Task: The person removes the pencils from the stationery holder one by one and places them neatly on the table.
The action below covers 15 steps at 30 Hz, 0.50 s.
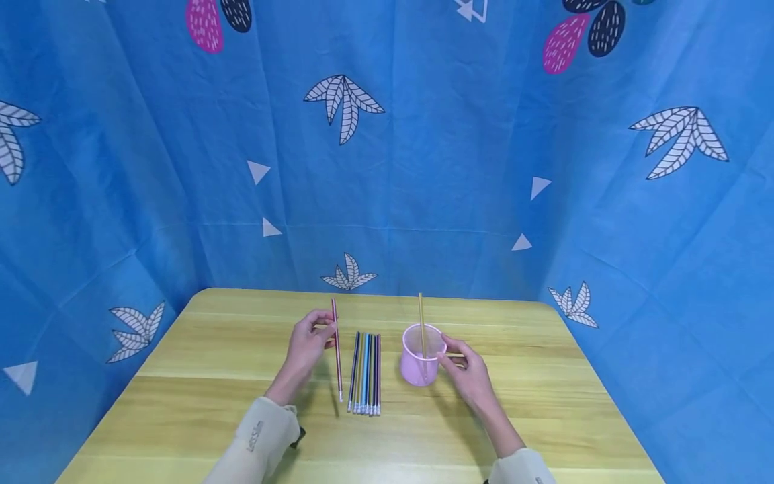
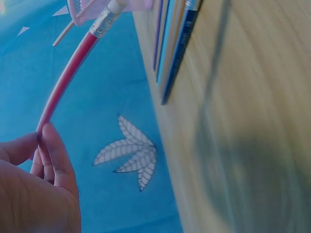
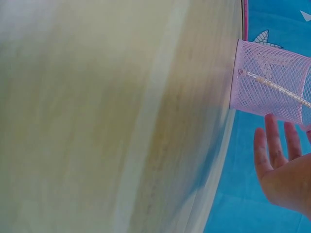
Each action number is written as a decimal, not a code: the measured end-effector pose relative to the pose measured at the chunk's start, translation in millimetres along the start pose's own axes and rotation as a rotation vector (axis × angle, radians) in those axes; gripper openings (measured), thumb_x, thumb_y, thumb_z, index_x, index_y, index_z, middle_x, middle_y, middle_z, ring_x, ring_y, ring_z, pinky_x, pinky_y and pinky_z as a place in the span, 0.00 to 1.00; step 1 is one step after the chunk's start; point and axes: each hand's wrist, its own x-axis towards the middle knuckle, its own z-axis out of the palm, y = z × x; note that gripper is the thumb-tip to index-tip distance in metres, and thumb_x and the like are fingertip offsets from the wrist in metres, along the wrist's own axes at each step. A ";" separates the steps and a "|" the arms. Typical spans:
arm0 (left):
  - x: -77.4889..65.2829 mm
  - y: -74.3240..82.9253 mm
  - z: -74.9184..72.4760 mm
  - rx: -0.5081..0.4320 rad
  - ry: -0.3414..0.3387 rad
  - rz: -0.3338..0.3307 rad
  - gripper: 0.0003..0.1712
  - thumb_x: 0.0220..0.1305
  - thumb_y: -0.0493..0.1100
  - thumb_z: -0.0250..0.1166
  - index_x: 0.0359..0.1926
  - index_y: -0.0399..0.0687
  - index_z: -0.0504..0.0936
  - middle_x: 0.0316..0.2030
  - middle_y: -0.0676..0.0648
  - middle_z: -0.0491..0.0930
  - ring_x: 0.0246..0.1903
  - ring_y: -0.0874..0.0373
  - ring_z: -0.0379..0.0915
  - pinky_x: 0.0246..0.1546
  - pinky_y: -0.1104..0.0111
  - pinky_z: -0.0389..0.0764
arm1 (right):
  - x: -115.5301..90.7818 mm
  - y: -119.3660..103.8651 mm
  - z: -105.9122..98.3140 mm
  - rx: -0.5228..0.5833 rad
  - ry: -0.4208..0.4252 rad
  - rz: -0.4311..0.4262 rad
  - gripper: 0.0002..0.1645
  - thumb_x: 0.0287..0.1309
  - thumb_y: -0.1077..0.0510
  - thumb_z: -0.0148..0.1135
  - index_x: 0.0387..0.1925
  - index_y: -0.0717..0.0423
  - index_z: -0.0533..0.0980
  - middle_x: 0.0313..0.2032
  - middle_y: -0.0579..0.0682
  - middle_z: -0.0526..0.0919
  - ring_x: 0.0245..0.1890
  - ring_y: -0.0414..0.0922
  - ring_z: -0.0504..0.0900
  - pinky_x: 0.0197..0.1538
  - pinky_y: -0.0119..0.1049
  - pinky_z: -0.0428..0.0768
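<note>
My left hand [image 1: 310, 343] pinches a red pencil [image 1: 337, 353] between thumb and fingertips, left of a row of pencils. In the left wrist view, its white eraser end points up toward the cup, away from my fingers. A pink mesh pencil cup [image 1: 414, 370] stands upright on the table, with one yellow pencil [image 1: 420, 310] leaning inside it. My right hand [image 1: 468, 376] holds the cup at its right side near the rim, thumb in front and index finger behind. In the right wrist view, the other fingers [image 3: 275, 145] extend beside the mesh wall.
Several pencils [image 1: 365, 373] in dark, blue, yellow and purple lie side by side between my hands, eraser ends toward me. The wooden table [image 1: 211, 376] ends at a blue patterned cloth [image 1: 393, 168] behind and at both sides.
</note>
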 end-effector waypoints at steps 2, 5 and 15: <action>1.2 -3.9 -0.3 0.009 -0.004 -0.008 0.13 0.72 0.32 0.61 0.55 0.36 0.79 0.50 0.38 0.78 0.40 0.56 0.78 0.44 0.68 0.89 | -0.9 -0.5 -0.4 0.002 0.004 0.000 0.26 0.68 0.61 0.67 0.66 0.60 0.76 0.58 0.63 0.83 0.52 0.54 0.85 0.53 0.25 0.85; 3.9 -9.4 -0.3 0.023 -0.010 -0.020 0.13 0.72 0.32 0.61 0.55 0.36 0.79 0.50 0.38 0.78 0.40 0.56 0.78 0.45 0.67 0.89 | -1.0 0.2 -0.9 -0.003 0.001 0.001 0.27 0.68 0.61 0.67 0.66 0.60 0.75 0.59 0.63 0.82 0.54 0.55 0.85 0.53 0.24 0.84; 15.5 -30.4 1.9 0.071 -0.013 -0.067 0.13 0.71 0.31 0.62 0.55 0.34 0.79 0.47 0.40 0.79 0.37 0.56 0.77 0.40 0.69 0.89 | 1.4 2.6 0.0 0.006 -0.008 0.012 0.28 0.68 0.61 0.67 0.67 0.60 0.74 0.60 0.64 0.81 0.55 0.57 0.84 0.52 0.23 0.83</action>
